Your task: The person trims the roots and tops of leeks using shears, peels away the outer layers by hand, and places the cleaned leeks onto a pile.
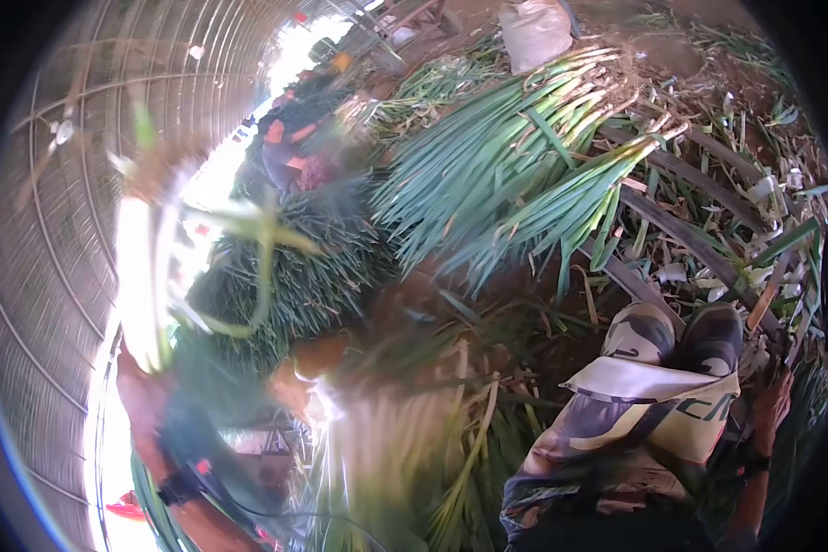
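My left hand [143, 391], blurred and wearing a dark wrist band, is raised at the left and closed around green onions [147, 267]. Their white stalks and brown roots point upward, and a few loose leaves trail to the right. Low at the right edge, my right hand [771, 400] has its fingers curled beside my leg; what they hold, if anything, I cannot make out. A large pile of green onions [386, 442] lies between my hands, pale stalks toward its middle, smeared by motion. In front of my shoes [639, 331], trimmed green onion bunches [515, 156] lie with roots to the right.
Dark strips [685, 230] cross ground strewn with leaf scraps [754, 184]. A whitish sack [535, 35] stands at the top. Another person [290, 152] bends behind a big heap of green leaves [290, 258]. A ribbed translucent wall [46, 276] curves along the left. A pale printed cloth [672, 405] covers my lap.
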`<action>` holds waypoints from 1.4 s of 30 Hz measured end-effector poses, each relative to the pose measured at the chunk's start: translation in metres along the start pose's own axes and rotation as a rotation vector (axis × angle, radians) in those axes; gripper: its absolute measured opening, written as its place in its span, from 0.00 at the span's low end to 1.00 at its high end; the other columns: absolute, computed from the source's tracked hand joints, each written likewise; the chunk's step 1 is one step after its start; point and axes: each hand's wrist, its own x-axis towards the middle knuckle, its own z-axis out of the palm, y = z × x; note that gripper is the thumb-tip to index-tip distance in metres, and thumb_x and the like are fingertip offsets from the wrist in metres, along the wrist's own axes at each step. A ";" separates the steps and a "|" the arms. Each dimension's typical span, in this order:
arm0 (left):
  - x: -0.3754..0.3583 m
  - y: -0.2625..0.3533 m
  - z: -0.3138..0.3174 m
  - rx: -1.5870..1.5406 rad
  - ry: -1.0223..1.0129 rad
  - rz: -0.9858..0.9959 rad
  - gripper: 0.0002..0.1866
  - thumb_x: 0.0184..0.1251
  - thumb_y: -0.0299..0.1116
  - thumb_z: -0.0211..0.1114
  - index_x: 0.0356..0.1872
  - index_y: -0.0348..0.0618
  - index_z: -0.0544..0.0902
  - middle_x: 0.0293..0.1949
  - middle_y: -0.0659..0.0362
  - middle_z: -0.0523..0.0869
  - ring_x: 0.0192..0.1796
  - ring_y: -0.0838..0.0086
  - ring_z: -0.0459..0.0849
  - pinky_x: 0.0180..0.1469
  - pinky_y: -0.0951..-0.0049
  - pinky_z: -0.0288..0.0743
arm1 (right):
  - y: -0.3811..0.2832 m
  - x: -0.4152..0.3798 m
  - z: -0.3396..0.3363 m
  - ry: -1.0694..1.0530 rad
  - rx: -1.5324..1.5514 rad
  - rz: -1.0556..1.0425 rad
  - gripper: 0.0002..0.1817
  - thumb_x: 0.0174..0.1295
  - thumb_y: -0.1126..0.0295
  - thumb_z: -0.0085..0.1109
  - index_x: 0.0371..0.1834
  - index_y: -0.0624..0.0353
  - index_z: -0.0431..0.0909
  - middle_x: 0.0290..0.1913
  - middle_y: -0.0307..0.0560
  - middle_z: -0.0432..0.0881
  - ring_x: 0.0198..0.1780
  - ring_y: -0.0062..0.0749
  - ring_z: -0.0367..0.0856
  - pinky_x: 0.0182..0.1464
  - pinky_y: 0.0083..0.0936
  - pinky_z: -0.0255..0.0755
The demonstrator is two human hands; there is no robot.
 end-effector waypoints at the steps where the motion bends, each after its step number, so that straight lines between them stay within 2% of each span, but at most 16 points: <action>1: -0.017 -0.016 0.016 0.046 -0.065 -0.056 0.36 0.49 0.31 0.73 0.64 0.38 0.75 0.40 0.51 0.88 0.42 0.64 0.88 0.47 0.65 0.82 | -0.001 0.001 -0.001 -0.005 0.006 -0.005 0.40 0.62 0.55 0.69 0.72 0.64 0.63 0.64 0.61 0.74 0.64 0.59 0.75 0.60 0.46 0.73; 8: -0.185 -0.135 0.144 0.294 -0.563 -0.362 0.36 0.49 0.33 0.74 0.64 0.37 0.75 0.44 0.49 0.86 0.45 0.60 0.86 0.50 0.63 0.80 | 0.013 0.005 0.012 0.013 -0.016 -0.058 0.38 0.64 0.51 0.66 0.70 0.64 0.65 0.62 0.61 0.75 0.62 0.60 0.76 0.58 0.48 0.73; 14: -0.323 -0.175 0.233 0.378 -0.886 -0.541 0.37 0.49 0.35 0.75 0.64 0.37 0.75 0.47 0.47 0.85 0.48 0.57 0.85 0.52 0.60 0.79 | 0.005 0.008 0.004 0.063 0.009 -0.061 0.36 0.63 0.49 0.66 0.67 0.61 0.67 0.59 0.60 0.76 0.60 0.61 0.77 0.54 0.50 0.74; 18: -0.357 -0.171 0.253 0.395 -0.964 -0.590 0.38 0.48 0.36 0.76 0.64 0.37 0.75 0.48 0.46 0.84 0.50 0.55 0.84 0.54 0.59 0.78 | -0.022 -0.003 -0.013 0.058 0.001 -0.057 0.36 0.62 0.48 0.66 0.65 0.61 0.68 0.58 0.59 0.76 0.58 0.61 0.77 0.53 0.50 0.74; 21: -0.356 -0.157 0.268 0.405 -0.984 -0.588 0.38 0.48 0.37 0.76 0.64 0.36 0.75 0.50 0.45 0.83 0.51 0.53 0.83 0.55 0.58 0.77 | -0.002 -0.006 -0.006 0.086 0.004 -0.065 0.35 0.60 0.48 0.68 0.63 0.60 0.70 0.55 0.57 0.76 0.56 0.61 0.78 0.52 0.50 0.74; 24: -0.346 -0.141 0.280 0.423 -0.981 -0.574 0.39 0.48 0.38 0.77 0.64 0.36 0.75 0.51 0.44 0.83 0.52 0.52 0.82 0.56 0.57 0.76 | -0.027 -0.011 -0.025 0.047 0.008 -0.041 0.34 0.59 0.51 0.70 0.61 0.61 0.71 0.54 0.57 0.76 0.55 0.58 0.79 0.51 0.48 0.75; 27: -0.321 -0.109 0.303 0.420 -0.966 -0.529 0.39 0.48 0.39 0.77 0.64 0.36 0.75 0.53 0.43 0.82 0.54 0.50 0.81 0.58 0.56 0.76 | -0.020 -0.014 -0.008 0.148 0.002 -0.074 0.34 0.58 0.53 0.70 0.60 0.64 0.70 0.52 0.58 0.76 0.53 0.57 0.79 0.50 0.46 0.76; 29: -0.298 -0.085 0.319 0.421 -0.945 -0.496 0.39 0.48 0.40 0.77 0.64 0.36 0.75 0.54 0.42 0.82 0.55 0.49 0.81 0.58 0.55 0.75 | -0.032 -0.016 -0.022 0.138 0.028 -0.108 0.35 0.55 0.56 0.73 0.60 0.67 0.69 0.50 0.59 0.75 0.51 0.58 0.79 0.48 0.46 0.77; 31: -0.270 -0.058 0.332 0.416 -0.906 -0.449 0.40 0.48 0.40 0.78 0.64 0.36 0.75 0.54 0.41 0.81 0.56 0.48 0.80 0.59 0.54 0.75 | -0.051 -0.020 -0.043 0.094 0.049 -0.036 0.37 0.51 0.59 0.75 0.59 0.68 0.69 0.49 0.59 0.75 0.49 0.59 0.79 0.48 0.46 0.76; 36: -0.208 0.016 0.371 0.263 -0.692 -0.218 0.40 0.48 0.42 0.79 0.64 0.35 0.74 0.57 0.40 0.80 0.58 0.46 0.79 0.61 0.52 0.74 | -0.060 -0.019 -0.053 0.018 0.117 0.042 0.40 0.46 0.62 0.77 0.60 0.71 0.67 0.50 0.59 0.73 0.53 0.57 0.78 0.49 0.46 0.74; 40: -0.154 0.114 0.423 -0.145 -0.507 0.149 0.41 0.48 0.43 0.79 0.64 0.35 0.74 0.59 0.38 0.79 0.60 0.44 0.78 0.63 0.51 0.73 | -0.065 -0.020 -0.058 0.026 0.106 0.045 0.40 0.47 0.62 0.76 0.59 0.72 0.68 0.48 0.60 0.72 0.51 0.57 0.77 0.48 0.46 0.74; 42: -0.126 0.209 0.432 -0.281 -0.540 0.243 0.40 0.51 0.43 0.79 0.63 0.33 0.74 0.59 0.37 0.79 0.61 0.42 0.77 0.63 0.49 0.71 | -0.073 -0.018 -0.068 -0.013 0.114 0.068 0.39 0.47 0.62 0.76 0.59 0.72 0.67 0.48 0.60 0.72 0.50 0.58 0.77 0.48 0.46 0.73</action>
